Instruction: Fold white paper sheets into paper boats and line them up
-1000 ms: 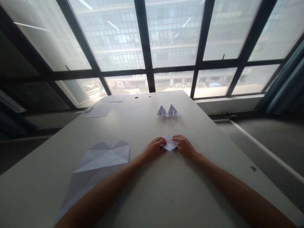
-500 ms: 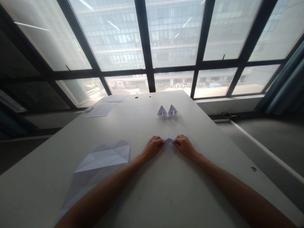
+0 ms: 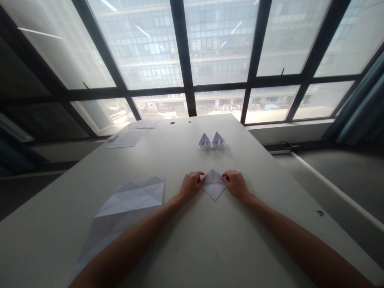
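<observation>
A white folded paper (image 3: 214, 189), diamond-shaped with a crease across its middle, lies on the table between my hands. My left hand (image 3: 191, 186) is at its left corner, thumb and fingertips curled on the edge. At the right corner, my right hand (image 3: 236, 184) pinches the edge between thumb and fingers. Beyond them stand two folded paper boats (image 3: 205, 142) side by side, their points upward.
A large creased sheet of paper (image 3: 126, 204) lies to the left, partly under my left forearm. More flat paper sheets (image 3: 127, 138) are at the far left of the white table (image 3: 192, 248). A dark mark (image 3: 320, 213) is near the right edge. Tall windows stand beyond.
The folded paper has gone from a partly raised, blurred shape to a flatter, wider diamond. My hands have moved slightly apart, the left one to the left.
</observation>
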A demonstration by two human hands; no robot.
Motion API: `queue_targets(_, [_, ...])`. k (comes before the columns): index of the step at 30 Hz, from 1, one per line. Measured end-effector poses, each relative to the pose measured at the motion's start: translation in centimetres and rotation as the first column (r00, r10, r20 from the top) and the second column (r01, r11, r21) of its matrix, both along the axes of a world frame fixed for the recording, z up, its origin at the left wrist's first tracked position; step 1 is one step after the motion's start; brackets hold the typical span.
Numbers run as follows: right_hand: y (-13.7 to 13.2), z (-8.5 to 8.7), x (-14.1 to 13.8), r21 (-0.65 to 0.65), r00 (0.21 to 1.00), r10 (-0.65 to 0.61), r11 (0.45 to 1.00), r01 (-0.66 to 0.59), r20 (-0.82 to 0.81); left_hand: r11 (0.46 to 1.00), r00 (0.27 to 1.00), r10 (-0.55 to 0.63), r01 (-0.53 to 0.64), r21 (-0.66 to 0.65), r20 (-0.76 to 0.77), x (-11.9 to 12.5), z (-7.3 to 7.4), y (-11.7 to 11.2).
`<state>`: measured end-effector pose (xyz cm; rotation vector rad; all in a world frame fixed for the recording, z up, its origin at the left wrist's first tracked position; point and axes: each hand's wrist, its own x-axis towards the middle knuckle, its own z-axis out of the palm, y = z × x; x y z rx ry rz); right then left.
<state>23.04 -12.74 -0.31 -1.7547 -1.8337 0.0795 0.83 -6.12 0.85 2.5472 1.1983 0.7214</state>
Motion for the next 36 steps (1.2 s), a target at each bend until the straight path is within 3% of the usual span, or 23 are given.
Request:
queue_targets(2, [-0.1, 0.1, -0.1, -0.002, 0.999, -0.027, 1.000, 0.027, 0.039, 0.999, 0.999, 0.020, -0.017, 0.049, -0.050, 0.0, -0.1, 0.0])
queue_targets(4, [-0.2, 0.1, -0.2, -0.003, 0.997, -0.038, 0.999, 0.039, 0.064, 0.995, 0.997, -0.033, 0.040, 0.091, -0.076, 0.1, -0.3, -0.1])
queue_targets(8, [-0.3, 0.3, -0.2, -0.006, 0.995, -0.033, 0.999, 0.033, 0.094, 0.935, 0.928, -0.340, 0.351, 0.050, -0.150, 0.3, -0.5, -0.4])
queue_targets(10, [-0.4, 0.5, -0.3, -0.010, 0.994, -0.028, 1.000, 0.029, 0.103, 0.911, 0.892, -0.404, 0.412, -0.006, -0.202, 0.3, -0.4, -0.5])
queue_targets(13, [-0.7, 0.9, -0.7, 0.004, 0.995, 0.021, 1.000, -0.021, 0.096, 0.912, 0.878, -0.404, 0.409, -0.037, -0.257, 0.3, -0.3, -0.7])
queue_targets(16, [-1.3, 1.0, -1.8, 0.018, 0.977, 0.191, 0.981, -0.193, 0.098, 0.912, 0.875, -0.401, 0.409, -0.029, -0.272, 0.3, -0.2, -0.9])
queue_targets(20, [-1.7, 0.2, -3.1, -0.090, 0.919, 0.363, 0.931, -0.353, 0.151, 0.907, 0.869, -0.411, 0.421, -0.022, -0.275, 0.2, -0.3, -0.9])
queue_targets(27, [-1.3, -1.1, -3.3, -0.172, 0.943, 0.284, 0.951, -0.255, 0.171, 0.908, 0.863, -0.404, 0.418, -0.018, -0.303, 0.0, -0.5, -0.7])
queue_targets(36, [-0.7, -0.9, -2.0, -0.261, 0.970, 0.165, 0.958, -0.115, 0.180, 0.908, 0.841, -0.392, 0.418, -0.011, -0.373, -0.1, -0.4, -0.7])
